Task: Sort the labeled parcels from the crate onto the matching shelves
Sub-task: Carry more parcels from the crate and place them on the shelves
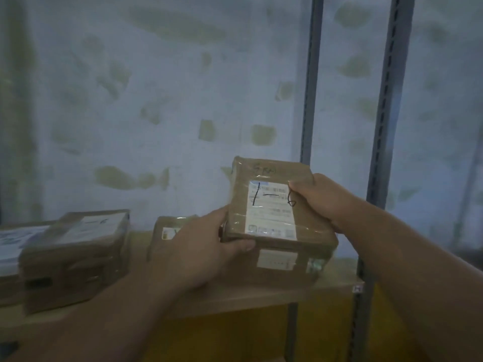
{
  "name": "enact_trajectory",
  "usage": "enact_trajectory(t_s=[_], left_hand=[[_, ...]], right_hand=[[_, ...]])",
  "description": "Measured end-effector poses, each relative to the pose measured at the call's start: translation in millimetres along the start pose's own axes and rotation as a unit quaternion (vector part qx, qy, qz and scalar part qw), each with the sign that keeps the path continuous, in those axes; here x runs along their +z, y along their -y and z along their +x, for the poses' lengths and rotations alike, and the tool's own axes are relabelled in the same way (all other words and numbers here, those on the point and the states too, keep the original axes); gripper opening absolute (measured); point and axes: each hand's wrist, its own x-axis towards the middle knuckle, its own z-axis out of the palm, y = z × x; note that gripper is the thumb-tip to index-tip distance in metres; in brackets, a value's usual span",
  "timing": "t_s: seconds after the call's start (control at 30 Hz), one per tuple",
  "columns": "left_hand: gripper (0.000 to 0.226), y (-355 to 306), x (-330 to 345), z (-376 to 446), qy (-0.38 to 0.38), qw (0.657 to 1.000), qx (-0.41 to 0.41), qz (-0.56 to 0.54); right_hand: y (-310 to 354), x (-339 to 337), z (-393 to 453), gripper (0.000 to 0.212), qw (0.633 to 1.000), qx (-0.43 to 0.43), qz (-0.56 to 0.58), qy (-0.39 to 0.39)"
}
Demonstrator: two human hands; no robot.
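Observation:
I hold a brown taped cardboard parcel [271, 205] in both hands, above the wooden shelf board [235, 296]. Its white label on top bears a handwritten "1-6". My left hand [201, 246] grips the parcel's left lower edge, thumb across the front corner. My right hand [321, 202] grips its right side, thumb on the label's edge. The parcel tilts toward me, its lower end close over the shelf; I cannot tell whether it touches the board.
Another brown parcel [75, 257] with a label marked "6" sits on the shelf at the left, beside a flat white-labelled package [13, 246]. A small parcel [167, 231] lies behind my left hand. Grey metal uprights [311, 82] [386, 105] stand at the right. Yellow surface below.

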Motion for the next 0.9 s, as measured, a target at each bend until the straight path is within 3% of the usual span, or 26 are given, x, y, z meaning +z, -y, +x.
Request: enact_trajectory(t_s=[0.17,0.27,0.33,0.6,0.73,0.83,0.9], left_hand=[[0.021,-9,16,23,-0.037,0.994,-0.090,0.053],[0.044,-3,20,40,-0.056,0.979,-0.148,0.126],[0.050,-1,23,44,-0.066,0.966,-0.175,0.180],[0.042,-18,48,31,-0.092,0.928,-0.223,0.283],[0.045,-24,46,26,-0.098,0.939,-0.231,0.235],[0.060,-25,32,-8,-0.158,0.948,-0.209,0.179],[0.056,-18,14,-44,-0.197,0.944,-0.184,0.192]], right_hand=[[-13,-4,32,0.041,0.998,-0.025,-0.036,0.050],[-12,-1,41,0.065,0.993,-0.057,-0.063,0.085],[-19,5,46,0.070,0.988,-0.080,-0.080,0.108],[-28,18,49,0.042,0.949,-0.185,-0.239,0.092],[-8,31,26,0.051,0.931,-0.271,-0.239,0.047],[13,47,-2,0.051,0.916,-0.334,-0.217,0.051],[29,62,-26,0.049,0.897,-0.387,-0.210,0.049]])
